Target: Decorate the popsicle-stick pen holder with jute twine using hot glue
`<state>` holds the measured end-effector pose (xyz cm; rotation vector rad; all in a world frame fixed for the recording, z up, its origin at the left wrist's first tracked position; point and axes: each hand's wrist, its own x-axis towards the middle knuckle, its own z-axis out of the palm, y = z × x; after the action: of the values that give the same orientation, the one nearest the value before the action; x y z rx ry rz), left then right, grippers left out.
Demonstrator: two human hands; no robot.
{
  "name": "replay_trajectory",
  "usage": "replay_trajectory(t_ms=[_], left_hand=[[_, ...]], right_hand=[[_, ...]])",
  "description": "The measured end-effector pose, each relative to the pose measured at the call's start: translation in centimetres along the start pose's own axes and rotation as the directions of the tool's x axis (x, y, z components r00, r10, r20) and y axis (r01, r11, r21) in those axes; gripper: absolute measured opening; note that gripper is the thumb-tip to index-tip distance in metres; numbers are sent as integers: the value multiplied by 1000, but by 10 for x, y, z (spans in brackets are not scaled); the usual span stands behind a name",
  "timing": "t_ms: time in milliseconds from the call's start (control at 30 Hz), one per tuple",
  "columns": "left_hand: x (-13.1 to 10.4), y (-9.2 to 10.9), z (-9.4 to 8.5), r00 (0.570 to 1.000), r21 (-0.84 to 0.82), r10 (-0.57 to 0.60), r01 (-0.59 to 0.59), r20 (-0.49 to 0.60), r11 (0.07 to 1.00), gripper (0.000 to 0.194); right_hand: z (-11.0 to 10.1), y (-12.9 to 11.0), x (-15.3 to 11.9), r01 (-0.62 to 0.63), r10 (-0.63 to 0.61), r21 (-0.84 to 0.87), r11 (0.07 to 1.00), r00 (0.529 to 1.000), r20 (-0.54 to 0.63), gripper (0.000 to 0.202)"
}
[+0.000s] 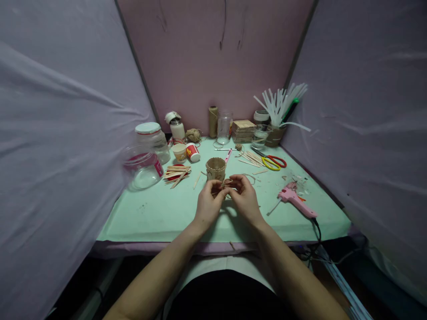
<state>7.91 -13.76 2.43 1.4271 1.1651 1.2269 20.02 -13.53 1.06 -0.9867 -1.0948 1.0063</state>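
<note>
My left hand (211, 201) and my right hand (245, 198) meet above the front middle of the table, with thumbs and fingertips pinched together. Between them is a small looped piece of brown twine (227, 182), partly covered by the fingers. A thin strand curves out on the table past my right hand. Just behind my left hand stands a small brown cup (215, 165) with a scalloped rim, its lower part hidden by the fingers.
A pink glue gun (298, 202) lies at right, its cord running off the front edge. Scissors (271, 162), wooden sticks (178, 174), a clear tub (143, 171), a lidded jar (156, 141) and a paper cup (192, 152) surround the work. Glue sticks (278, 104) stand at back right.
</note>
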Motion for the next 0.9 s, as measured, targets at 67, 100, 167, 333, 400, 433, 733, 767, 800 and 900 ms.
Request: replay_trajectory(t_ms=[67,100,167,333,400,433,733,767,800,900], left_hand=[[6,-5,-1,996,-62,-78,80,36,995,25],[9,-7,-3,992,-81,-107,112,61,990,24],[12,-10,-9,987,-73,-132,139,92,988,19],[11,-13,-22,991,256,81,-107,108,961,10],[9,-15,-24,977,356,145,-193,158,914,15],[8,-16,-26,972,391,148,-210,183,896,16],[3,-31,-52,882,552,85,-362,464,751,17],[2,-30,-56,878,553,90,-372,470,746,17],[1,-28,-60,881,555,99,-376,464,742,17],[2,-23,-74,912,563,150,-359,383,745,18]], right_hand=[[0,-1,-3,42,-40,-50,998,998,48,31],[-1,-2,-3,63,-57,-87,994,997,61,30],[-4,-1,-3,113,-100,-186,976,992,80,27],[-12,6,-2,158,-68,-414,896,973,223,33],[-12,8,-4,124,19,-492,862,961,276,35],[-11,9,-5,114,52,-524,844,955,292,36],[-4,8,-22,163,88,-553,817,913,399,52],[-5,6,-23,177,77,-566,805,916,394,49],[-6,4,-24,190,60,-580,792,921,384,46],[-17,-5,-25,212,9,-604,768,940,342,34]])
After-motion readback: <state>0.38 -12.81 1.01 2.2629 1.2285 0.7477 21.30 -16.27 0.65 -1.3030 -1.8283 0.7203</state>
